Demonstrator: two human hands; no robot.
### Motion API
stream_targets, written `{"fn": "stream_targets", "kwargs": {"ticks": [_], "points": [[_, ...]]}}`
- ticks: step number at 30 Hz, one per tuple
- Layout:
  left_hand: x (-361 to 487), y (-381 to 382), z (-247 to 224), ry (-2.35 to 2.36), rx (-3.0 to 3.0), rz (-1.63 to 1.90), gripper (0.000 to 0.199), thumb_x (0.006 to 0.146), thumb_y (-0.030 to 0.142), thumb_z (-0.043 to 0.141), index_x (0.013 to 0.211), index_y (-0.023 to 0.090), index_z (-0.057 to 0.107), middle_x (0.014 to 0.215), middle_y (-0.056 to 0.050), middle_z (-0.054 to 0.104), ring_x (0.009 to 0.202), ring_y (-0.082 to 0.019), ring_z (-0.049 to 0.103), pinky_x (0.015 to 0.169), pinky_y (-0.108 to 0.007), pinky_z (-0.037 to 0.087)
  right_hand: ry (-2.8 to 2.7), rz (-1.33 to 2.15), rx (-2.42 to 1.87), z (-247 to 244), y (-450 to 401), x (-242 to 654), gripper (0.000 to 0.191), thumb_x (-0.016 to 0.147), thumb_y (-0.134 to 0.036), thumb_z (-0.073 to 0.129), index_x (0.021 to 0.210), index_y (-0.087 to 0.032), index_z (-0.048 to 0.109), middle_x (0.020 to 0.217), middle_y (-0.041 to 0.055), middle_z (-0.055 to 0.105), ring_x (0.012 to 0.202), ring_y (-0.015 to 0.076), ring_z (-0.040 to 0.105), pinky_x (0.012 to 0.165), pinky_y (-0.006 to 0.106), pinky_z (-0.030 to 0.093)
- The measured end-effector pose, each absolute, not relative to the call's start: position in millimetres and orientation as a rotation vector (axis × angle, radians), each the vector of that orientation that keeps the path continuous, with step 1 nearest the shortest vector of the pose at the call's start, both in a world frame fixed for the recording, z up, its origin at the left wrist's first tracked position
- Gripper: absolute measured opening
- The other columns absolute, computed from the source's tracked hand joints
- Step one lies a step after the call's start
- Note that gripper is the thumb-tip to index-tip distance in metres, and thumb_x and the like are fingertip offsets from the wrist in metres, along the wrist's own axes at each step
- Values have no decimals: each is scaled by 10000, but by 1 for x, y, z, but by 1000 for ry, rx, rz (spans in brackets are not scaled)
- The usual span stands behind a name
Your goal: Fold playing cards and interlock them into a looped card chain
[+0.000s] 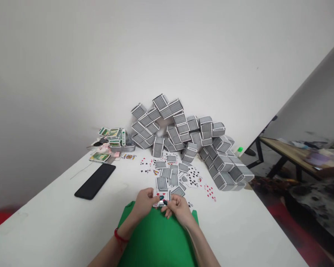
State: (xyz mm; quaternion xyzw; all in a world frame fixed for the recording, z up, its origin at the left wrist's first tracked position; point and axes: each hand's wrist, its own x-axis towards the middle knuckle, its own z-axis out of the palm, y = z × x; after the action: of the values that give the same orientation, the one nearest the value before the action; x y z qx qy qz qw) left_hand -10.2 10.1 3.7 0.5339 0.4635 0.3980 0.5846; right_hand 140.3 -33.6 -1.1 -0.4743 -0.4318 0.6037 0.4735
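Close to the table's front edge I hold a playing card [159, 193] with red marks, its face toward me. My left hand [144, 203] pinches its left side, thumb across the face. My right hand [180, 209] grips the lower right side with thumb and fingertips; its other fingers curl beneath. Whether more than one card is held, I cannot tell. Just beyond my hands lie loose face-down cards [166, 172] and a fan of face-up black-suit cards [194, 177]. Some red cards [210, 192] lie farther right.
Many cubes folded from cards [175, 133] are stacked along the wall, with a block of them [225, 172] at the right edge. A black phone [96, 181] lies at left, near card boxes [114, 137]. A green-capped item [239, 150] stands behind the right stack.
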Motion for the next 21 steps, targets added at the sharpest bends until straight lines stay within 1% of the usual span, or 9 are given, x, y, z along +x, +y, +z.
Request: {"fn": "stream_targets", "kwargs": {"ticks": [3, 4, 6, 8, 10, 12, 14, 17, 21], "points": [[-11, 7, 14, 950, 1208, 931, 346, 571, 447, 681, 581, 126, 554, 491, 26, 541, 471, -103, 481, 482, -217, 384, -1020, 1452, -1115, 4, -35, 142, 346, 622, -456, 666, 616, -160, 487, 541, 38, 664, 356, 94, 516, 377, 192, 390], [-12, 5, 18, 862, 1160, 904, 353, 609, 461, 654, 617, 117, 578, 537, 2, 571, 518, -121, 510, 527, -236, 411, -1004, 1459, -1093, 6, -35, 142, 331, 629, -439, 665, 617, -155, 497, 539, 41, 664, 352, 90, 509, 367, 185, 379], [-14, 3, 27, 657, 1012, 825, 371, 702, 471, 572, 745, 106, 620, 693, -57, 631, 653, -168, 563, 642, -294, 446, -973, 1481, -1051, 9, -35, 144, 295, 637, -401, 663, 621, -146, 515, 533, 45, 663, 340, 82, 493, 348, 175, 358], [-15, 0, 32, 531, 921, 754, 361, 750, 437, 538, 840, 100, 633, 808, -98, 646, 759, -195, 574, 737, -337, 440, -954, 1500, -1034, 10, -35, 145, 269, 632, -370, 665, 613, -144, 521, 516, 42, 658, 319, 76, 472, 330, 171, 340], [-14, -2, 32, 492, 889, 716, 334, 759, 395, 552, 873, 93, 640, 833, -111, 647, 800, -200, 571, 792, -351, 421, -966, 1499, -1044, 8, -35, 145, 257, 629, -361, 661, 609, -143, 527, 499, 38, 653, 305, 74, 462, 318, 172, 330], [-13, -3, 28, 506, 886, 697, 316, 748, 371, 580, 877, 90, 646, 814, -108, 645, 784, -187, 568, 803, -346, 416, -995, 1475, -1075, 6, -35, 143, 257, 633, -369, 650, 611, -146, 525, 483, 32, 647, 298, 77, 462, 309, 171, 325], [-12, -2, 22, 550, 896, 694, 314, 734, 364, 601, 877, 89, 647, 797, -102, 640, 752, -172, 563, 781, -331, 422, -1022, 1431, -1109, 3, -35, 140, 271, 639, -393, 636, 610, -156, 507, 470, 24, 642, 287, 78, 459, 300, 172, 319], [-10, 1, 16, 625, 911, 712, 341, 715, 390, 615, 852, 80, 649, 750, -95, 630, 701, -161, 555, 745, -318, 431, -1056, 1358, -1153, -1, -35, 136, 293, 649, -430, 612, 626, -170, 478, 470, 19, 643, 274, 79, 453, 290, 174, 309], [-10, 2, 15, 608, 915, 700, 350, 695, 401, 631, 822, 75, 653, 704, -85, 616, 646, -147, 544, 716, -311, 435, -1096, 1300, -1211, -6, -35, 133, 309, 669, -453, 585, 651, -172, 460, 482, 23, 649, 273, 75, 456, 290, 169, 304]]}}
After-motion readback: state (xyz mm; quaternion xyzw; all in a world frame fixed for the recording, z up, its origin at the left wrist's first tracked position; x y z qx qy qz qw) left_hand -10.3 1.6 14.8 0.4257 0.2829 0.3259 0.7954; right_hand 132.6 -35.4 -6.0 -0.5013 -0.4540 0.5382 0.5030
